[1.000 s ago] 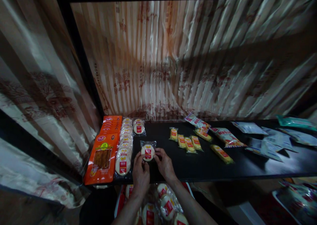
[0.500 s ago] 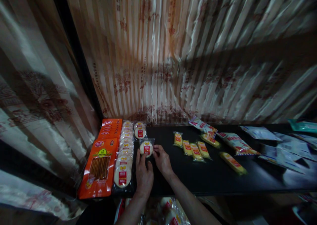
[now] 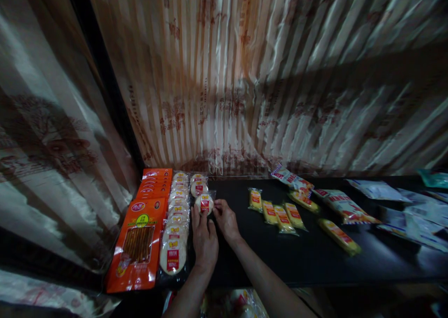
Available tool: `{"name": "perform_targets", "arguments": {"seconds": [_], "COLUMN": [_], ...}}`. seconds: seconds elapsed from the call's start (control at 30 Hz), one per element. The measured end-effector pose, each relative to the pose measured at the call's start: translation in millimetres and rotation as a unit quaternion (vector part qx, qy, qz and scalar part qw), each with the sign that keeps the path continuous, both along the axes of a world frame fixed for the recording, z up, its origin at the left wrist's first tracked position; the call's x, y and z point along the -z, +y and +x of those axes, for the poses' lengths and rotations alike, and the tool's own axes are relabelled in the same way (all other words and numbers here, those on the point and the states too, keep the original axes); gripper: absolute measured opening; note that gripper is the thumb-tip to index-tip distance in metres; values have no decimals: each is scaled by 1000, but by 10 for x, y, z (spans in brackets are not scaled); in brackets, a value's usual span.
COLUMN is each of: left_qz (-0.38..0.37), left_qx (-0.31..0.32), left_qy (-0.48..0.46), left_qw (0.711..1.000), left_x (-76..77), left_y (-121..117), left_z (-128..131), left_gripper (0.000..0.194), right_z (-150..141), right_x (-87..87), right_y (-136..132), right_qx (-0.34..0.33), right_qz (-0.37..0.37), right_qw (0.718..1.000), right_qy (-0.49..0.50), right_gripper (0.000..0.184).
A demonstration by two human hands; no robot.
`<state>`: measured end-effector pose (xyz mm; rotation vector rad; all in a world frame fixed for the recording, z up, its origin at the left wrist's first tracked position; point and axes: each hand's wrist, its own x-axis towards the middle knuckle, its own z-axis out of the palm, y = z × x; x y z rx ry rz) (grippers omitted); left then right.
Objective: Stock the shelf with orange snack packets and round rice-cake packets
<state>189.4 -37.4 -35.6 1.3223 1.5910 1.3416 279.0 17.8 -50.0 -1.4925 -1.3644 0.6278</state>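
A clear-wrapped round rice cracker packet [image 3: 204,204] with a red label lies at the front of a short row, partly over the rice cracker packet [image 3: 199,187] behind it. My right hand [image 3: 227,221] pinches its right edge between thumb and forefinger. Along its lower left edge rest the outstretched fingers of my left hand [image 3: 205,239], palm down. A longer overlapping row of rice cracker packets [image 3: 174,252] is just left of my left hand. Beyond that row lie overlapping orange snack packs [image 3: 138,243] with a window showing brown sticks.
On the black shelf [image 3: 266,257], to the right, are several yellow snack packets [image 3: 284,219], a red-and-white snack bag [image 3: 345,206] and white packets [image 3: 378,189]. A patterned curtain [image 3: 224,98] hangs behind, with a dark post [image 3: 105,70] at left. More wrapped packets [image 3: 241,301] sit below the front edge.
The rice cracker packet has moved back against the one behind it, with both hands following. My left fingers have slid from its face to its lower edge. The view has shifted slightly.
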Motion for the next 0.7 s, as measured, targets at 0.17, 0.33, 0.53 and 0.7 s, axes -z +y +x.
{"name": "perform_targets", "arguments": {"seconds": [0.17, 0.33, 0.53, 0.7], "left_qz": [-3, -20, -49, -48], "left_qx": [6, 5, 14, 14], "left_qy": [18, 67, 132, 135], "left_qw": [1000, 998, 990, 990], "left_x": [35, -6, -44, 14], "left_y": [79, 122, 163, 227], "left_z": [1, -5, -9, -6], "left_gripper": [46, 46, 47, 47], "right_z": [-14, -32, -38, -44], "right_x": [0, 1, -16, -25], "right_y": [90, 153, 200, 206], "right_qx": [-17, -22, -32, -35], "right_qz": [-1, -6, -5, -14], "right_qw": [1000, 999, 998, 995], "right_qy": [-12, -33, -62, -96], "right_gripper": [12, 13, 16, 18]}}
